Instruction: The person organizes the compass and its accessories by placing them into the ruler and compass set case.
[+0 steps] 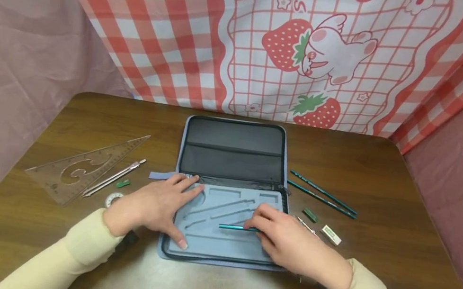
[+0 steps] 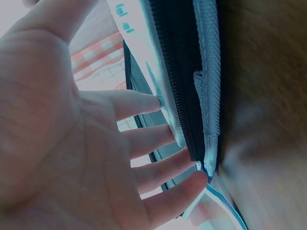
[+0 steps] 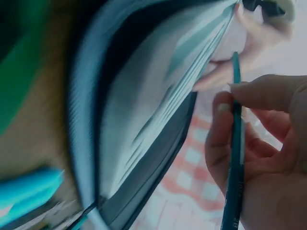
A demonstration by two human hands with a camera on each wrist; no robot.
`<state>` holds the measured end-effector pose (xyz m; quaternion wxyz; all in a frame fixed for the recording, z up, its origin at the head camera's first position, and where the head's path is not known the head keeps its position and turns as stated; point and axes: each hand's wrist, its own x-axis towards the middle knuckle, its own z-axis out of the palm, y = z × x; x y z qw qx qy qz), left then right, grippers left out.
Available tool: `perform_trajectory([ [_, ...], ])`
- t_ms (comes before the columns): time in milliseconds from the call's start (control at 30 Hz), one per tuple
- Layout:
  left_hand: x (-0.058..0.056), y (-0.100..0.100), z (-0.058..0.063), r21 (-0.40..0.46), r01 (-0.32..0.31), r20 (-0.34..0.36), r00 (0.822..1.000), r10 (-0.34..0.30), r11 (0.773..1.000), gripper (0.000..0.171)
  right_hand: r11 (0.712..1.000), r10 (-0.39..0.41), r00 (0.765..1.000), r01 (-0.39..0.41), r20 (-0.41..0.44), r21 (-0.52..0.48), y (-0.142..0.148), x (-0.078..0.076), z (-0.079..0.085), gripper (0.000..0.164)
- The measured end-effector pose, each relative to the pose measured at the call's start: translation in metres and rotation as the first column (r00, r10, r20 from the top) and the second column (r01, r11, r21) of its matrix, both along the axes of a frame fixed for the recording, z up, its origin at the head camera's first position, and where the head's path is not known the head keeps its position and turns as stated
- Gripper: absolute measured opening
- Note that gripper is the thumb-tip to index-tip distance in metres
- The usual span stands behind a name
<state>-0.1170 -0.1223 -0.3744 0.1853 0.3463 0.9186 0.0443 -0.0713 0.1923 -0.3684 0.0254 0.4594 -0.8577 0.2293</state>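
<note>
Your pale sleeves (image 1: 80,244) come nearest, one from each lower corner, reaching over the counter (image 1: 381,180). Your left hand (image 1: 156,205): fingers spread wide, gripping nothing, at the left side of the blue tray (image 1: 228,247); thumb near its lower left, fingertips toward its upper left. Your right hand (image 1: 289,241): narrow, pinching a teal pencil (image 1: 231,227) between thumb and fingers. Pencil runs level across your head view, over the tray's lower half, one end toward your left hand; in your right wrist view it is held up off the tray, a 2B mark along its shaft.

Tray has long and short slots and sits in a blue case (image 1: 162,250), dark lid (image 1: 236,138) laid back away from you. Blue strap (image 1: 160,175) sticks out left, just beside your left fingers.

Right of the case: two more pencils (image 1: 323,192), slanting; a green block (image 1: 310,214); a white eraser (image 1: 331,235); a thin metal tool (image 1: 306,226), partly behind your right hand. Left: a clear set square (image 1: 49,176), a slim silver tool (image 1: 125,171) just beside it, a small green piece (image 1: 122,183), a white disc (image 1: 111,198) partly hidden by your left wrist.

Beyond the counter, red-and-white cloth (image 1: 162,36) with strawberries; pink cloth (image 1: 13,67) at both sides.
</note>
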Motion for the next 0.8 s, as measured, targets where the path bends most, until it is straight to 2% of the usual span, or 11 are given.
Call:
perform_trajectory([
  [167,0.001,0.000,-0.001,0.013,-0.006,0.010,1.000,0.005,1.000,0.127,0.999,0.026,0.997,-0.028,-0.071,-0.024,-0.024,0.006,-0.008,0.017],
  [333,0.001,-0.001,-0.001,0.016,-0.001,0.002,1.000,0.001,1.000,0.128,1.000,-0.015,0.998,0.015,-0.059,0.003,-0.045,0.011,-0.015,0.010],
  [533,0.001,-0.001,0.000,0.017,0.000,-0.012,1.000,0.000,1.000,0.126,0.995,-0.073,0.996,0.076,-0.055,0.056,-0.064,0.016,-0.016,0.009],
  [800,0.003,0.006,-0.003,-0.010,0.005,-0.053,0.999,-0.006,1.000,0.114,0.985,-0.147,0.989,0.145,0.005,0.097,-0.073,0.020,-0.016,0.012],
])
